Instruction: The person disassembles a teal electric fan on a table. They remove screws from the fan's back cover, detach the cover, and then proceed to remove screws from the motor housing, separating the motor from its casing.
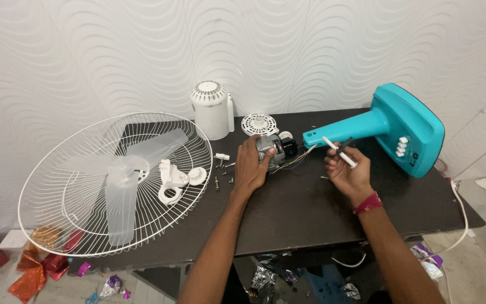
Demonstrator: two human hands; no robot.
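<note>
A dark table (310,208) stands against a white wavy-patterned wall. The left hand (250,166) clasps a small fan motor (271,149) (wires trailing) at the table's middle, its grip closed around it; the right hand (349,171) grips a white-handled screwdriver (338,152) beside the turquoise fan stand (395,126)

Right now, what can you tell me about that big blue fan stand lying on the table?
The fan stand looks like smooth turquoise plastic. It lies tipped on its side at the right end of the dark table: a broad, flat base stands up on its edge, and a thick neck points left toward the motor. A short row of white push buttons sits on the base. Thin wires run from the neck's open end to the motor. Neither hand touches it; the right hand, holding a white-handled tool, is just in front of the neck.
</note>
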